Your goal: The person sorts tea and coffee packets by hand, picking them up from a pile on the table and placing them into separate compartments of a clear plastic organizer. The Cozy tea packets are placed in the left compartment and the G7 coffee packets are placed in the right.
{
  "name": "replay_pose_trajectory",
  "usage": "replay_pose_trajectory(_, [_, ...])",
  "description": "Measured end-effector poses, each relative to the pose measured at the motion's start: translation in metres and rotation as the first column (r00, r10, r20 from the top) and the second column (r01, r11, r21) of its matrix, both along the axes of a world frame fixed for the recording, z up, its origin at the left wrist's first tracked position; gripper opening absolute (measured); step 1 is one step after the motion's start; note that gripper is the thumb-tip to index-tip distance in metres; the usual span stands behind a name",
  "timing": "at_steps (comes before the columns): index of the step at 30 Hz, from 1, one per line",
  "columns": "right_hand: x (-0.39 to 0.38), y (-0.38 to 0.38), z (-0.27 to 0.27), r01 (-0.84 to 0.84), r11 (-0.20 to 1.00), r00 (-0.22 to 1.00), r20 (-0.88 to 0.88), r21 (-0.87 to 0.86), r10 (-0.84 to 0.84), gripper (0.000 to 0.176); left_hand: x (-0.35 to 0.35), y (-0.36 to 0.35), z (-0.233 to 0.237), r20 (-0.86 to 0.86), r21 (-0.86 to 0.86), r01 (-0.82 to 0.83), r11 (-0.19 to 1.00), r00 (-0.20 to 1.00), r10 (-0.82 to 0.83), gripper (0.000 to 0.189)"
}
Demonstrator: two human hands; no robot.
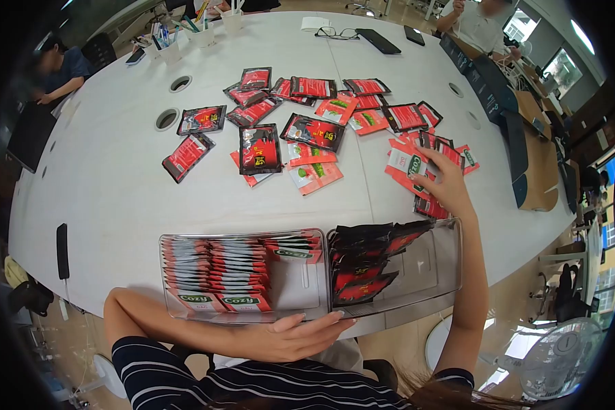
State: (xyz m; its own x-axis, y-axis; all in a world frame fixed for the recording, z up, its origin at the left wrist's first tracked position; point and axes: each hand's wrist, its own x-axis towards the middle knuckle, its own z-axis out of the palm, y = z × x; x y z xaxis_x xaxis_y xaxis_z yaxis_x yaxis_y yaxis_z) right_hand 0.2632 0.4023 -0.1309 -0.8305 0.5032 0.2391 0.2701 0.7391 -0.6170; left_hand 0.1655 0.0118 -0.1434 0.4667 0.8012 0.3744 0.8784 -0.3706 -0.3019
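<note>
Tray, clear plastic with 2 compartments, sits at the near edge of the white desk. The left compartment holds a row of red packets, the right compartment black packets. Left hand lies flat and wide against the tray's near rim, fingers extended. Right hand reaches past the tray's far right corner, fingertips down on an orange packet; whether it grips cannot be told. Loose packets lie scattered mid-desk. Glasses rest at the far side.
</note>
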Motion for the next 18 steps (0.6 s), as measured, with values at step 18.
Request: replay_pose_trajectory(18, [0.009, 0.001, 0.026, 0.04, 0.84, 0.83, -0.45, -0.541, -0.33, 0.031, 0.004, 0.0, -0.002, 0.047, 0.032, -0.033, 0.999, 0.998, 0.031, 0.031])
